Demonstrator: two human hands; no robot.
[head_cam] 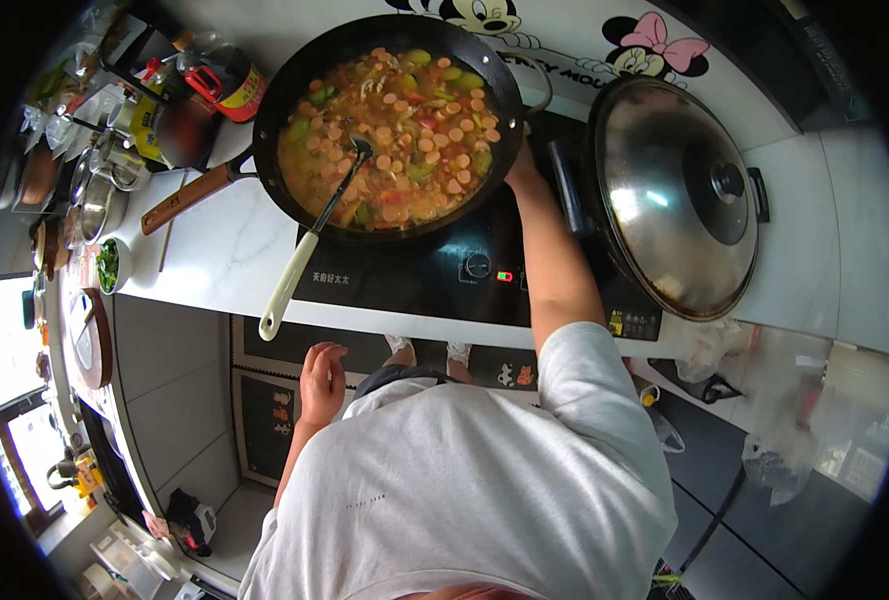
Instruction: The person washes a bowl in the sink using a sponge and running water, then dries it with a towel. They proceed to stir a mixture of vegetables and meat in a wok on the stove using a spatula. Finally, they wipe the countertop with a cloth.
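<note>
A black wok (276, 184) with a wooden handle stands over the left part of the cooktop (414, 277). In it is a soupy stew (414, 150) with sausage slices, tomato and green vegetable slices. A utensil with a pale green handle (291, 285) leans in the wok, its dark head in the stew, and no hand is on it. My right hand (523, 161) is at the wok's right side, its fingers mostly hidden behind the rim, so its grip does not show. My left hand (323, 379) hangs by my waist, fingers loosely curled, holding nothing visible.
To the right, a second pan is covered by a domed metal lid (662, 195) with a black knob. A white bowl of chopped greens (114, 265), metal bowls (103, 210) and sauce bottles (227, 82) stand on the left. A round cutting board (99, 337) lies farther left.
</note>
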